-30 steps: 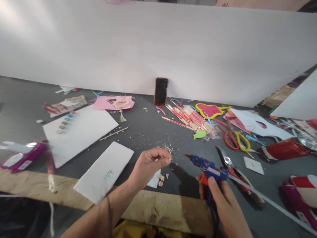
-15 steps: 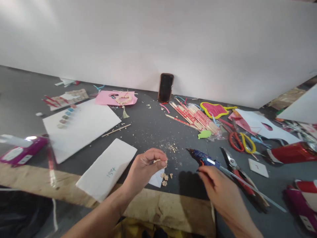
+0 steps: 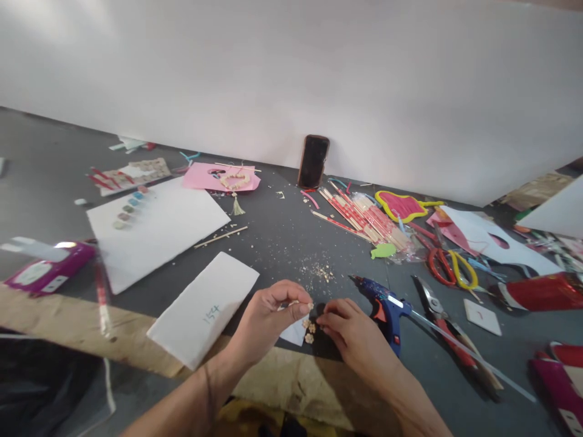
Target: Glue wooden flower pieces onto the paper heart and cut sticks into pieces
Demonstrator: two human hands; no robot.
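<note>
The left hand (image 3: 266, 318) pinches a small pale piece (image 3: 310, 306) between thumb and forefinger. The right hand (image 3: 357, 334), its fingers drawn nearly together, is just beside the small wooden flowers (image 3: 310, 338) on the desk (image 3: 273, 237); whether it grips anything I cannot tell. Those few flowers look finished, lying at the edge of a white paper scrap (image 3: 294, 334). The piece in the left hand seems partway done. Loose pale bits (image 3: 322, 273) lie unjoined beyond, and the hot-glue gun (image 3: 387, 303) rests unheld, a glue stick (image 3: 473, 354) protruding from its back.
</note>
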